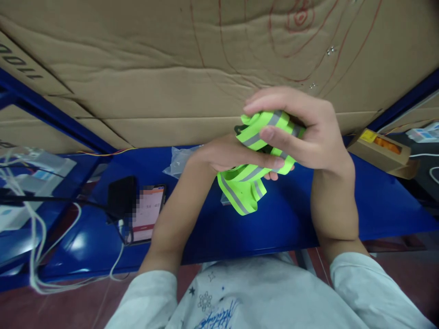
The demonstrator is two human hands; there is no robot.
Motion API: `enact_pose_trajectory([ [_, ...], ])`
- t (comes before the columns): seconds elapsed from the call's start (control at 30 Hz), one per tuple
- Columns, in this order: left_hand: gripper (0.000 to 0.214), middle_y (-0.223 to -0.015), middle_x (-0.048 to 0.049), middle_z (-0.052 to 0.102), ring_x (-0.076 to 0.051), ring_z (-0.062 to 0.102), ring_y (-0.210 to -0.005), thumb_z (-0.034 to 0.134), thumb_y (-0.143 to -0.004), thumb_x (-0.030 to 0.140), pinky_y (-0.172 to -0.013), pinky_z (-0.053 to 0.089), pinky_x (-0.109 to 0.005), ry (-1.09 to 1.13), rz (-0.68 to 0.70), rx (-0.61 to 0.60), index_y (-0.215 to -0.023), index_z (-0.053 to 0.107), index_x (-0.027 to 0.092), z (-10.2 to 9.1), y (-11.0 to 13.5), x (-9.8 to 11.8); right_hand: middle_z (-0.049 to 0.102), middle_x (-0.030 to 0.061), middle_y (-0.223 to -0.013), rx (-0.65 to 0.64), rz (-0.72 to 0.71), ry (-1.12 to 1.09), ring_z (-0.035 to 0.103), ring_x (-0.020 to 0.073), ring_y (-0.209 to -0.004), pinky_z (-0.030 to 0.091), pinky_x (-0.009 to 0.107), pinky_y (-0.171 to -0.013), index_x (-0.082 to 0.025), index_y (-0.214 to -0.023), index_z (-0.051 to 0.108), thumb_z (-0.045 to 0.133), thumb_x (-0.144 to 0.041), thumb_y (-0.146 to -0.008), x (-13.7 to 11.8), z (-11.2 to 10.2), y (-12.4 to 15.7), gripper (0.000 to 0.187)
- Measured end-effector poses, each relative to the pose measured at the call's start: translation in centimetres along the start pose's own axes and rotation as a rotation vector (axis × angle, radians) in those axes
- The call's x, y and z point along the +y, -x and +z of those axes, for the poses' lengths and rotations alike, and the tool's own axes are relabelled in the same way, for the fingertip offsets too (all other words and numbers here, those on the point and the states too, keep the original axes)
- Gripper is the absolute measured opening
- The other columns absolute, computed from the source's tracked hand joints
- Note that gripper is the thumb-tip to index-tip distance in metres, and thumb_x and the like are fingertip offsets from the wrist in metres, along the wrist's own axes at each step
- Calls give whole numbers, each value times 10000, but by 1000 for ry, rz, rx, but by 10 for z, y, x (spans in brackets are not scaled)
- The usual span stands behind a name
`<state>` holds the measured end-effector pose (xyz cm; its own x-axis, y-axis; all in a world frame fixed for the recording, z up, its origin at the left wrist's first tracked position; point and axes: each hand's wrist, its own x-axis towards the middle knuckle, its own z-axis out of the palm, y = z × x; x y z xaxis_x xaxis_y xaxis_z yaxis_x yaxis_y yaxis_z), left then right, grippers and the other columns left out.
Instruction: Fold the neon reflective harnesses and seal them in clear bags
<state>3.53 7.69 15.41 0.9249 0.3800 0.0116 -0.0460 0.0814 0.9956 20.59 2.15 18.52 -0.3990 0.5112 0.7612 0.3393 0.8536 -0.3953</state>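
Note:
A neon yellow-green reflective strap (240, 194) with a grey stripe is bunched and folded between my two hands, above the blue table. My right hand (308, 123) curls over its upper folds, thumb pressed on the front. From below, my left hand (236, 155) grips the lower folds, its thumb lying across the strap. Loose loops hang beneath the left hand. A small black piece (239, 130) shows at the strap's upper left; its kind is unclear. Most of the left fingers are hidden behind the strap.
The blue table (274, 224) backs onto a tall cardboard sheet (137, 100) with red lines. To the left lie a clear plastic bag (180, 160), a phone (147, 212), a black box-like device (121, 196) and white cables (34, 256). An open cardboard box (380, 153) stands right.

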Motion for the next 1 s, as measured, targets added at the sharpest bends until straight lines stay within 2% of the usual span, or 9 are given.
enact_pose_trajectory([
  [0.1,474,-995,-98,755,-219,753,-815,825,-769,576,-772,645,-336,100,91,-163,-984,729,164,1,-5,-4,748,20,-1011,63,10,64,689,195,-994,574,381,-948,-254,-988,755,643,-320,-973,2,-2,1,131],
  [0.17,560,-990,-90,749,-225,757,-806,636,-866,705,-762,641,-346,182,150,-151,-982,732,165,4,-8,-7,741,15,-983,84,16,73,693,200,-941,589,377,-892,-276,-910,755,665,-351,-950,6,-3,2,125],
  [0.27,642,-942,-89,738,-243,759,-804,394,-965,707,-733,636,-369,190,157,-90,-977,724,156,8,-14,-12,742,20,-924,128,35,81,698,201,-868,601,362,-812,-286,-796,752,650,-402,-954,10,-4,3,222],
  [0.37,617,-980,-93,748,-264,762,-879,397,-960,703,-804,636,-410,196,135,-128,-1024,700,170,9,-17,-13,742,19,-890,147,30,54,695,191,-814,585,354,-754,-280,-760,767,624,-406,-972,11,-5,3,285],
  [0.5,621,-999,-111,749,-294,769,-932,279,-1012,622,-851,620,-469,231,60,-105,-1086,675,150,7,-17,-10,748,-6,-890,155,36,24,699,186,-829,559,348,-756,-288,-813,779,630,-304,-967,6,-5,2,215],
  [0.7,541,-1101,-134,764,-349,730,-1113,616,-924,620,-970,600,-513,236,235,-64,-1193,662,153,4,-11,-10,726,-4,-880,467,96,97,671,180,-792,516,331,-710,-280,-919,752,568,-392,-1024,6,6,-3,240],
  [0.8,493,-1113,-120,766,-343,719,-1155,626,-932,609,-948,623,-465,213,288,39,-1178,687,187,6,-12,-11,696,5,-817,581,102,138,640,174,-779,504,323,-748,-240,-853,706,576,-365,-1028,11,14,-6,252],
  [0.9,460,-1049,-97,769,-328,747,-1086,636,-919,614,-893,643,-424,175,281,122,-1083,711,191,13,-14,-10,637,1,-709,690,150,197,590,161,-691,484,313,-720,-230,-740,631,554,-280,-1034,14,20,-8,307],
  [1.0,399,-1018,-75,765,-310,767,-1028,663,-909,569,-870,649,-403,174,252,169,-1038,709,195,19,-12,-6,643,3,-739,687,258,286,604,171,-716,510,308,-717,-263,-729,586,533,-264,-1036,15,18,-8,312],
])
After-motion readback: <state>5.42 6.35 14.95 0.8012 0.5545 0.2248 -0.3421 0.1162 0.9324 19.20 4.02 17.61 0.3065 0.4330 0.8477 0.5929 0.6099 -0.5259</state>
